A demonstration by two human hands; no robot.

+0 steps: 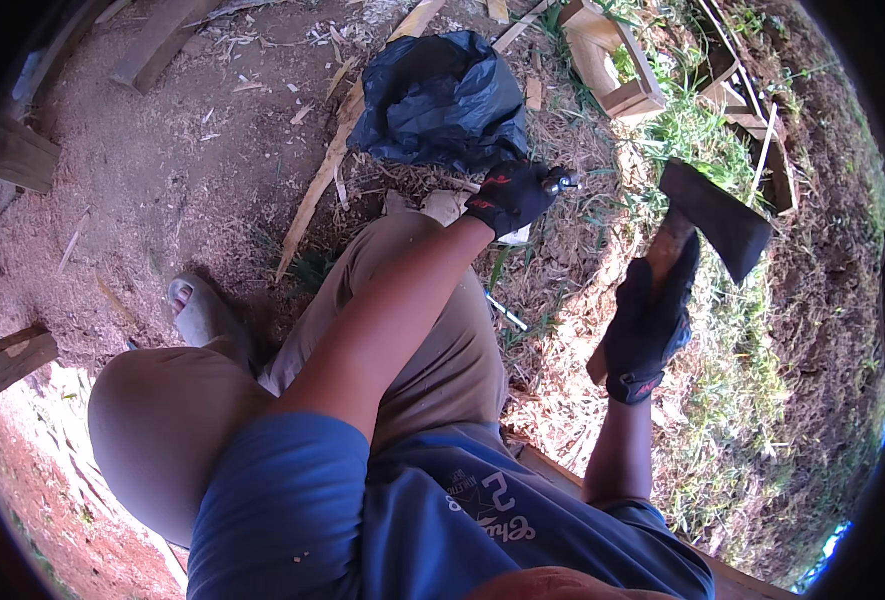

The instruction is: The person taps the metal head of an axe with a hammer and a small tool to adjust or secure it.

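My right hand (649,325), in a black glove with red marks, is wrapped round the wooden handle (667,250) of a hatchet. The hatchet's dark, wide head (717,215) is raised over the grass, its edge toward the right. Near the black plastic bag, my left hand (510,200), gloved the same way, is closed on a dark tool with a shiny metal end (561,183). The rest of that tool is hidden in the fist, so its kind does not show. Open space separates the hatchet head from my left hand.
A crumpled black plastic bag (442,100) lies ahead, beside a long wooden strip (327,180). Wooden frames (617,65) stand at the far right. A thin white-and-blue stick (507,312) lies by my knee. Timber pieces (7,365) are at the left; wood chips litter the ground.
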